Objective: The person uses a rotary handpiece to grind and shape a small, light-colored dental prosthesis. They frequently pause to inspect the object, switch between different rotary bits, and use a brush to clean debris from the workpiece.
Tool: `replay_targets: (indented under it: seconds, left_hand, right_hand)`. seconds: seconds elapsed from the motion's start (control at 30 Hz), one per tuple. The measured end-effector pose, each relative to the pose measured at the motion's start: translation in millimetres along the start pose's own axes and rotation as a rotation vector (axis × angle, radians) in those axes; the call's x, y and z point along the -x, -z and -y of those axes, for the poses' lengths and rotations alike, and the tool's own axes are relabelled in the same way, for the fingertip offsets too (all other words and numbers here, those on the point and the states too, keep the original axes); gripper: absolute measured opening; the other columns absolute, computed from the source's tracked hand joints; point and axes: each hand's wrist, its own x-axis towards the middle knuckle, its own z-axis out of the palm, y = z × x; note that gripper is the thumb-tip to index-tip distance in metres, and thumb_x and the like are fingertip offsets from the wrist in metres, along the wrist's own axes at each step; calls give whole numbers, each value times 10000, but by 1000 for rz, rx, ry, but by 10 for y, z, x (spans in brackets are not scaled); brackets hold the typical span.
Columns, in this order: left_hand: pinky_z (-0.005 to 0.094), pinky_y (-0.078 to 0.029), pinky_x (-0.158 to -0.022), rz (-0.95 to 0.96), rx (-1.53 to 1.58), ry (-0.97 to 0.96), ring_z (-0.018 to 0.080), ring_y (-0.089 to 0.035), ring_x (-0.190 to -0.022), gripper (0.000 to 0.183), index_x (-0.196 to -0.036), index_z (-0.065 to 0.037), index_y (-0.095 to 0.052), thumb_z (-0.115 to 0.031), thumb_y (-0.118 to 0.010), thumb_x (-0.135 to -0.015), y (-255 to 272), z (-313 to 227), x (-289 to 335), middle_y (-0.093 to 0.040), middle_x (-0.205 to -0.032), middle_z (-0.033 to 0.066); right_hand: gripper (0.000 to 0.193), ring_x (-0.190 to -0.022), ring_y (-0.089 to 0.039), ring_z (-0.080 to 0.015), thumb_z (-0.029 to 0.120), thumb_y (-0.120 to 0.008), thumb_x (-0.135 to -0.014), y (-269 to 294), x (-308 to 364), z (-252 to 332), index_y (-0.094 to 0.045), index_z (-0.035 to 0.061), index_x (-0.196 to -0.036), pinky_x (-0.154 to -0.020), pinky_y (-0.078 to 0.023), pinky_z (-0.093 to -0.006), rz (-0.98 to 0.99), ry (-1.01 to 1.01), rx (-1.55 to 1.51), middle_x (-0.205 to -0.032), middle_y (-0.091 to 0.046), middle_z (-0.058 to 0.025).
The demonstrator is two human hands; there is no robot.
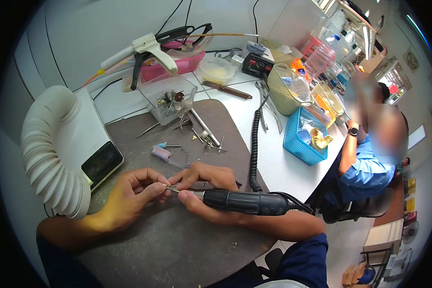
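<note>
My right hand (204, 185) is closed round the metal front of a black rotary handpiece (247, 202), whose body lies back along my right forearm. Its thin bur (172, 189) points left toward my left hand (141, 192). The left fingers are pinched together at the bur's tip, on a small pale piece (167, 186) too small to name. Both hands meet low over a dark grey work mat (177, 245). Just beyond the fingers lie a pink-bristled brush (161, 152) and a blue-ended bur (168, 145).
A white ribbed hose (53, 158) curves at the left. Beyond the mat's loose burs stands a clear tub (165, 103) of small tools. A coiled black cord (254, 153) runs to a control box (258, 65). Baskets, one of them blue (305, 139), line the right; a person (369, 158) sits beyond.
</note>
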Motion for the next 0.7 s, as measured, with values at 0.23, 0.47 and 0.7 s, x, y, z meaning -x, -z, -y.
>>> replay_targets:
  seconds: [0.23,0.47,0.7]
  left_hand:
    - [254,-498,-776,33,-26,-25,101,-612,-847,162,-1003,0,-598,-149,-612,-943,13,23,-34,-652,-909,60]
    - [252,-492,-755,16,-102,-75,101,-600,-790,194,-957,-2,-608,-193,-626,-936,7,38,-21,-649,-860,55]
    - [250,-489,-748,-16,-89,-55,96,-598,-775,207,-942,-3,-608,-209,-621,-939,-4,50,-34,-646,-844,51]
  right_hand:
    - [151,-866,-692,-220,120,-656,-846,9,14,68,-604,-20,-869,-782,-529,-325,-41,-77,-46,-915,-689,-170]
    - [179,-659,-624,-231,159,-671,-818,-45,27,-73,-587,2,-840,-613,-467,-339,-107,84,-20,-725,-628,-129]
    - [128,-828,-683,-213,102,-644,-820,3,36,-38,-599,-17,-836,-756,-521,-314,-15,9,0,-872,-674,-154]
